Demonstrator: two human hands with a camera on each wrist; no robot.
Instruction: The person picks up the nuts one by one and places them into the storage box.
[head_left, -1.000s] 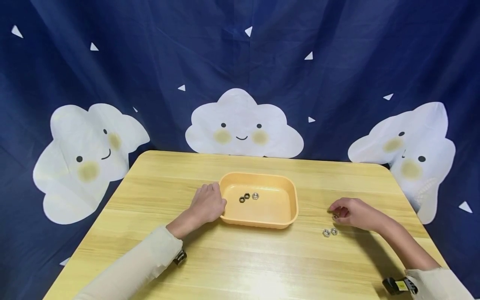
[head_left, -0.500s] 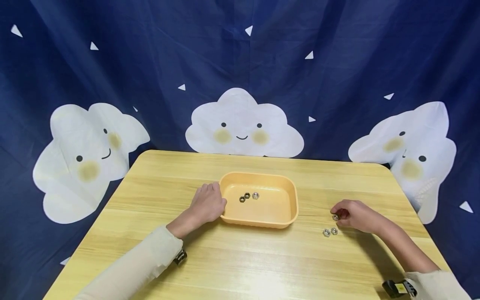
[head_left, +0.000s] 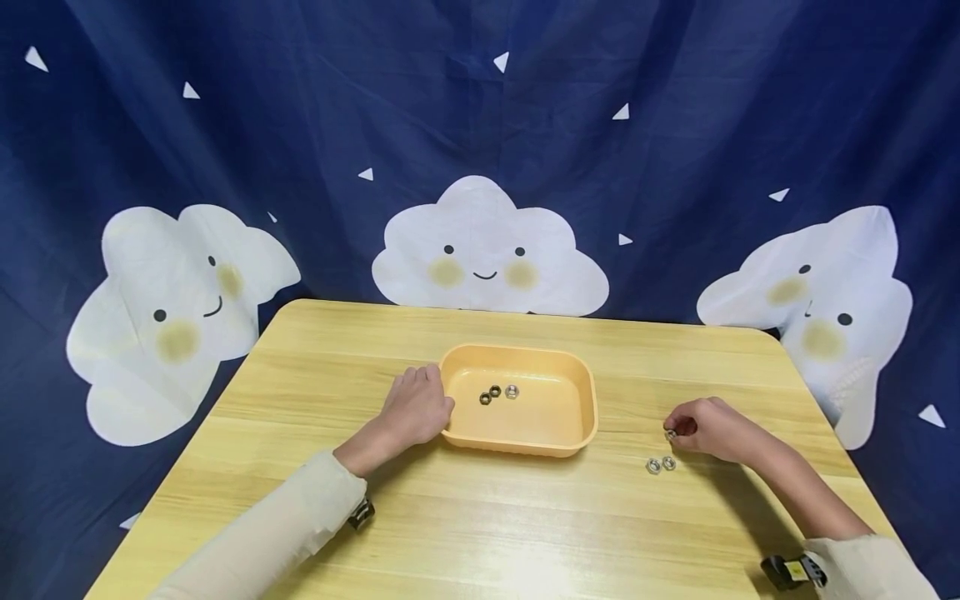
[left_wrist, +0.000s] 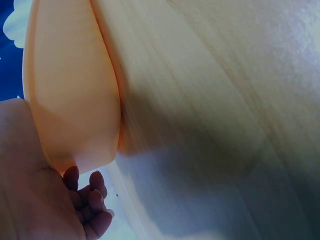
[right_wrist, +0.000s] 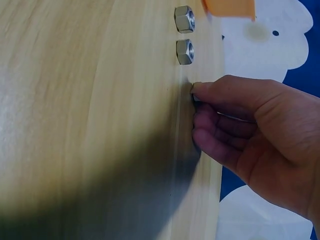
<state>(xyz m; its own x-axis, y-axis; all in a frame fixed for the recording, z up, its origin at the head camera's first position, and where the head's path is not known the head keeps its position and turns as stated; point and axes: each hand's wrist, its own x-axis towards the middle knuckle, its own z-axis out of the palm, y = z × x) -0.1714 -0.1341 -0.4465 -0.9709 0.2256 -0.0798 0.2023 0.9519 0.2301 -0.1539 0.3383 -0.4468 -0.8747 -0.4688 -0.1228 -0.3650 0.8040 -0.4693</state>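
At its left end, my left hand (head_left: 415, 406) grips the rim of an orange-yellow plastic tray (head_left: 517, 446); in the left wrist view its curled fingers (left_wrist: 97, 202) show below the tray's end. Two dark hex nuts, the nearer one (head_left: 485, 399) and the farther one (head_left: 495, 391), lie inside with a silver hex nut (head_left: 512, 392). To the tray's right, my right hand (head_left: 716, 429) pinches a metal hex nut (head_left: 670, 434) at the tabletop, mostly covered by the thumb and fingers in the right wrist view. Two silver nuts, one left (head_left: 654, 466) and one right (head_left: 668, 462), lie close in front.
The light wooden table (head_left: 480, 533) backs onto a dark blue curtain (head_left: 330, 100) printed with white clouds. A dark camera (head_left: 793, 572) is strapped at the right wrist, and another (head_left: 362, 513) at the left.
My right thumb and fingers have closed together around the nut, and the hand has shifted very slightly right. My left hand and the tray stay in place.
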